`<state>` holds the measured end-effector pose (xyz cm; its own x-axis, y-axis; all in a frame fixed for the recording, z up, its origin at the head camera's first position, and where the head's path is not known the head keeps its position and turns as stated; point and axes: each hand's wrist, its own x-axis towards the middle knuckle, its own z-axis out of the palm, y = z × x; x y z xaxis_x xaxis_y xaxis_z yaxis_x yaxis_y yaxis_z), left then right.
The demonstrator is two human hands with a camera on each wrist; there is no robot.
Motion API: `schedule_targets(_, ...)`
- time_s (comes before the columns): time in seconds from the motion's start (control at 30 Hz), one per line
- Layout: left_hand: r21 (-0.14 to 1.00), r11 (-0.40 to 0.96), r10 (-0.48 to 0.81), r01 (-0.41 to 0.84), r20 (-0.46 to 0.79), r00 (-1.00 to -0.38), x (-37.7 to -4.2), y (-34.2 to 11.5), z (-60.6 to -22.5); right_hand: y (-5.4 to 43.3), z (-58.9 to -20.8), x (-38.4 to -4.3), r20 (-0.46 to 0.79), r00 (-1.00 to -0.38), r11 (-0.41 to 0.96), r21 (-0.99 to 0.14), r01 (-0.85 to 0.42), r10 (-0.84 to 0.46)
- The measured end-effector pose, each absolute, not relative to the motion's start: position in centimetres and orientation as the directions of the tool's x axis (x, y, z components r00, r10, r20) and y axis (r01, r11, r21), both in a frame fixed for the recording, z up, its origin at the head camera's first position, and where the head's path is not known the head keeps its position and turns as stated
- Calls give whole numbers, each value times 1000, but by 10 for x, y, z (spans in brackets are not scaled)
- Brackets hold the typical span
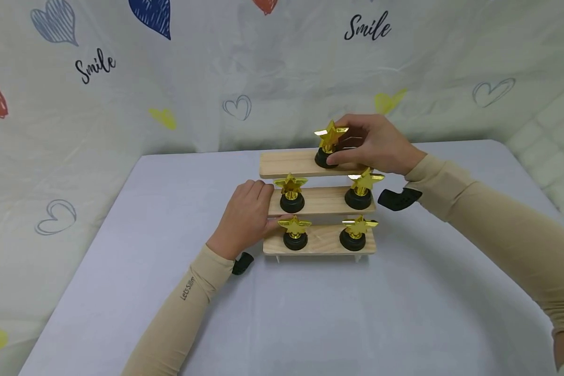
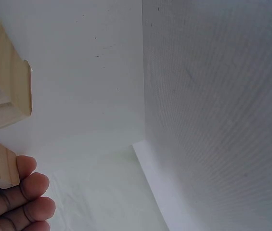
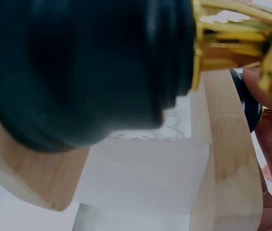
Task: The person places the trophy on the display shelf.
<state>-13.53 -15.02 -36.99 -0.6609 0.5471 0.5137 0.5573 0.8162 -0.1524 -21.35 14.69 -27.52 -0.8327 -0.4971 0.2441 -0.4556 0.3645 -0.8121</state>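
A three-tier wooden display stand (image 1: 286, 164) with white supports stands on the table. At its left end my left hand (image 1: 242, 218) grips the middle shelf; the left wrist view shows fingertips (image 2: 35, 185) curled at a plank's end. My right hand (image 1: 380, 145) holds a small gold star trophy (image 1: 330, 138) with a black base, at the top shelf. Whether that base touches the wood I cannot tell. On the middle shelf are a left trophy (image 1: 291, 194) and a right trophy (image 1: 360, 190); the bottom shelf bears another left (image 1: 295, 233) and right trophy (image 1: 354, 234).
The stand is on a table with a white cloth (image 1: 310, 313). Behind it hangs a pale backdrop (image 1: 286, 68) with hearts and "Smile" lettering. Black wrist devices (image 1: 399, 199) jut from both beige sleeves (image 1: 489, 214), the right one close to the middle shelf's right end.
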Motion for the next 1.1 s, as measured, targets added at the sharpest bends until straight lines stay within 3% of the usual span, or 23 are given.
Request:
schedule_targets(0.2, -162, 811, 554, 562, 522, -649, -136, -149, -369, 146, -272, -211, 241, -837, 374, -809, -453, -491)
schedule_targets(0.87, -126, 827, 533, 548, 488, -692, -132, -148, -366, 142, -273, -210, 253, -818, 327, -825, -462, -516)
schedule_targets(1.1, -126, 841, 518, 526, 467, -716, -131, -150, -366, 161, -270, -205, 251, -850, 364, -821, -440, -463)
